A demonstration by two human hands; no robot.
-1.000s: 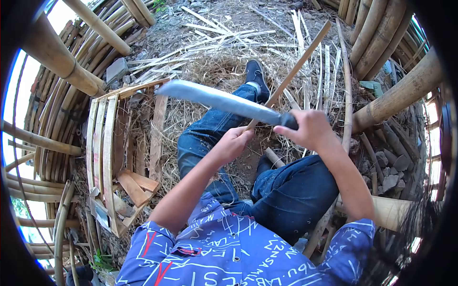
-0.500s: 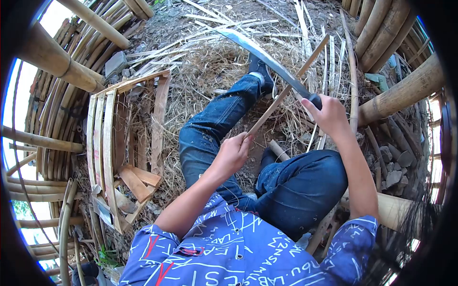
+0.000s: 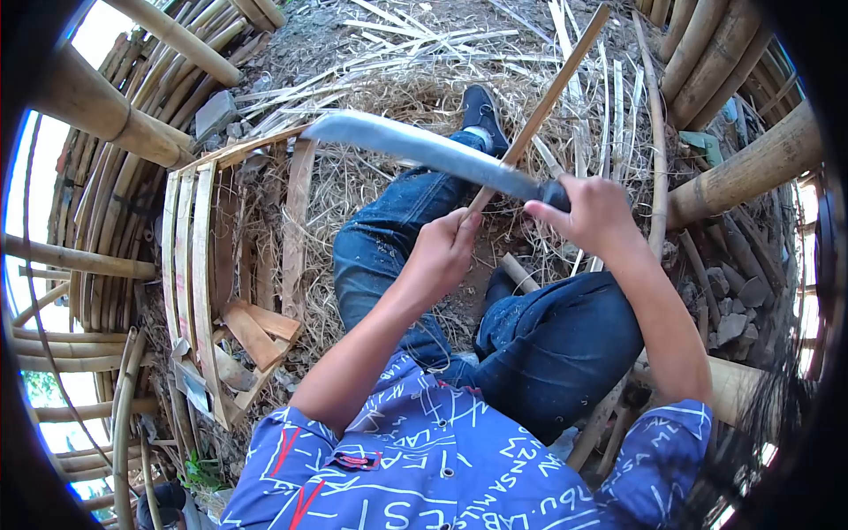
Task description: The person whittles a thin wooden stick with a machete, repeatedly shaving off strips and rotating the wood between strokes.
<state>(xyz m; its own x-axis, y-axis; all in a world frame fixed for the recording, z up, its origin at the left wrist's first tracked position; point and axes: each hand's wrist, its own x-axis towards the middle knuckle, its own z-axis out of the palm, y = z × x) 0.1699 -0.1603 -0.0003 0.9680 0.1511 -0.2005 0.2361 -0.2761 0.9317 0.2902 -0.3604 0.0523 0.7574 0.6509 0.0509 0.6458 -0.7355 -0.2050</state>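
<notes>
My left hand [image 3: 448, 247] is closed round the lower end of a long, thin bamboo strip [image 3: 556, 87], which slants up and away to the right. In my right hand [image 3: 594, 215] is the dark handle of a machete [image 3: 415, 150]. Its broad blade points left and crosses the strip just above my left hand. The blade is slightly blurred by motion. Both things are held over the ground between my bent legs [image 3: 556, 344] in dark jeans.
A wooden crate [image 3: 201, 291] with several wood pieces lies at my left. Shavings [image 3: 389, 110] and split strips cover the ground ahead. Bamboo poles [image 3: 751, 163] stand on both sides. A grey block [image 3: 215, 115] lies near the left wall, and stones [image 3: 731, 327] lie at the right.
The machete has come down along the strip toward my left hand, its blade now lying flatter and further left. My left hand and the strip have risen slightly, the strip standing steeper.
</notes>
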